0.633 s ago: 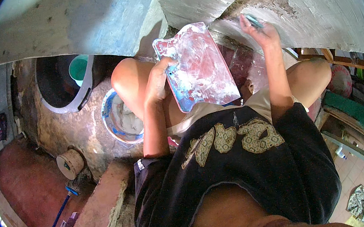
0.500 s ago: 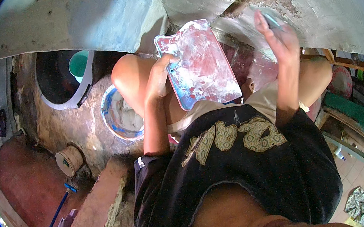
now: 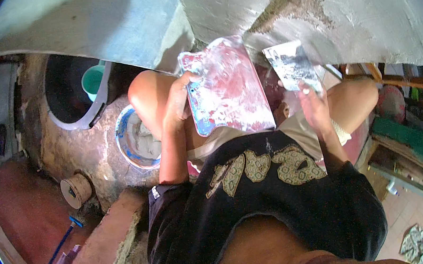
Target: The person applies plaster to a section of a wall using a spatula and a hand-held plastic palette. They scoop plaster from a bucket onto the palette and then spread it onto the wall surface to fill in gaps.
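Walls [image 3: 368, 20] rise beyond your left hand [image 3: 178, 98], clamped on a smeared board [image 3: 230, 89], likely steadying it; right hand [image 3: 315, 108] grips a blade [image 3: 291, 65].

A stained brown floor [image 3: 101, 146] carries a round blue-and-white bucket [image 3: 121, 139] of pale paste and, just ahead of the bucket and to its left, a black tub with a grey rim [image 3: 102, 104]. Behind the bucket and to its left, a blue long-handled brush [image 3: 75, 222] slants over a red floor [image 3: 24, 210]. Well to the bucket's right and behind it, a crumpled patterned cloth [image 3: 418, 244] lies on pale floor tiles [image 3: 401, 214].
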A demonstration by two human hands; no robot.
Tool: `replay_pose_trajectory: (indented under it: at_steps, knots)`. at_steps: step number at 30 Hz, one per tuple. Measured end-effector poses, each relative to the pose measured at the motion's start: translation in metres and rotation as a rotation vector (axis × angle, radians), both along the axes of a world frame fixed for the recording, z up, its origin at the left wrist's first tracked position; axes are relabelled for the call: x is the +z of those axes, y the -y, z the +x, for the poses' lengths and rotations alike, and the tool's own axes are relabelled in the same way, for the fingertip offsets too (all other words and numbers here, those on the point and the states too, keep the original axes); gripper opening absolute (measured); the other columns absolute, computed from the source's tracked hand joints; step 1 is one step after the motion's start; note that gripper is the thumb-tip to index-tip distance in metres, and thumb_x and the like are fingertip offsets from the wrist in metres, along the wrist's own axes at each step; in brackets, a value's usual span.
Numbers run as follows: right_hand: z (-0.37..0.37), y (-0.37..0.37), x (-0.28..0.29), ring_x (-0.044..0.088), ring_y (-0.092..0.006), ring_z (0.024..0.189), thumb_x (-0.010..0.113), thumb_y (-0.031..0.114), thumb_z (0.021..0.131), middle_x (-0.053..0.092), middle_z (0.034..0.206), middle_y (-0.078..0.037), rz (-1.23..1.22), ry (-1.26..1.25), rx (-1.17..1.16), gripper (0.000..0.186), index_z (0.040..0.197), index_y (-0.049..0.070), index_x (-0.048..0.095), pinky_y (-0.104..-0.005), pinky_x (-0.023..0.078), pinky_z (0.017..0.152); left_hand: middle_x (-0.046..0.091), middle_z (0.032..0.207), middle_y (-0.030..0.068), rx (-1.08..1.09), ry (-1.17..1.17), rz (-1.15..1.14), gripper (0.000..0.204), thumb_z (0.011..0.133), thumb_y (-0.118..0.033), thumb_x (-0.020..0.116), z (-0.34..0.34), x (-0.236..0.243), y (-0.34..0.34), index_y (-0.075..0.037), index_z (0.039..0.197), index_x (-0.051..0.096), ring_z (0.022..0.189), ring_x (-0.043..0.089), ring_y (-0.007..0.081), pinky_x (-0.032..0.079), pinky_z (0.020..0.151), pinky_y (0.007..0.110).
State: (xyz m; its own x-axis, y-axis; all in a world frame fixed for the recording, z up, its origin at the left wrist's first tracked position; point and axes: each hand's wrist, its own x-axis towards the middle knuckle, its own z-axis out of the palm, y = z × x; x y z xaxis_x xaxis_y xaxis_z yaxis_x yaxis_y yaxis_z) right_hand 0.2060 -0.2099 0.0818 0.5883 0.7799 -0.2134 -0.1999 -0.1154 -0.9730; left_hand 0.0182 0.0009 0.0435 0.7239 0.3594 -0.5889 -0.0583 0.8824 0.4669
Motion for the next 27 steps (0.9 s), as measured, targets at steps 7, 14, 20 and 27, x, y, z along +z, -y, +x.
replay_pose_trajectory:
  at_steps: [7,14,20,27]
  knots:
    - [0.01,-0.05,0.028,0.046,-0.0287,0.098,0.049,-0.001,0.066,0.055,0.102,-0.009,0.35,1.155,0.376,0.031,0.09,0.012,0.063,-0.0378,0.034,0.086,0.06,0.073,0.0159,0.069,0.146,-0.197,0.028,0.065,-0.009,0.048,-0.008,0.023,0.005,0.008,0.086,0.054,0.058,0.059,0.0238,0.051,0.058,0.031]
    - [0.035,-0.013,0.029,0.046,-0.0298,0.099,0.049,0.003,0.068,0.056,0.1,-0.011,0.384,1.111,0.479,0.026,0.087,0.011,0.065,-0.0393,0.035,0.084,0.06,0.073,0.0177,0.138,0.085,-0.11,0.03,0.063,-0.01,0.049,-0.014,0.02,0.014,0.008,0.086,0.054,0.06,0.059,0.025,0.049,0.063,0.033]
    - [0.049,0.006,0.035,0.047,-0.0266,0.098,0.044,0.017,0.08,0.052,0.104,-0.015,0.42,0.935,0.211,0.026,0.098,0.005,0.057,-0.0397,0.031,0.088,0.06,0.077,0.0186,0.224,0.154,-0.035,0.032,0.064,-0.011,0.048,-0.017,0.037,0.019,0.008,0.089,0.054,0.064,0.06,0.0255,0.049,0.066,0.033]
    - [0.015,-0.06,0.041,0.038,-0.0288,0.105,0.05,0.023,0.075,0.043,0.115,-0.016,0.573,1.283,-0.261,0.037,0.109,0.007,0.05,-0.0379,0.029,0.088,0.059,0.079,0.0181,0.227,0.187,-0.079,0.032,0.065,-0.011,0.048,0.007,0.054,0.056,0.008,0.091,0.052,0.065,0.059,0.0253,0.049,0.067,0.033]
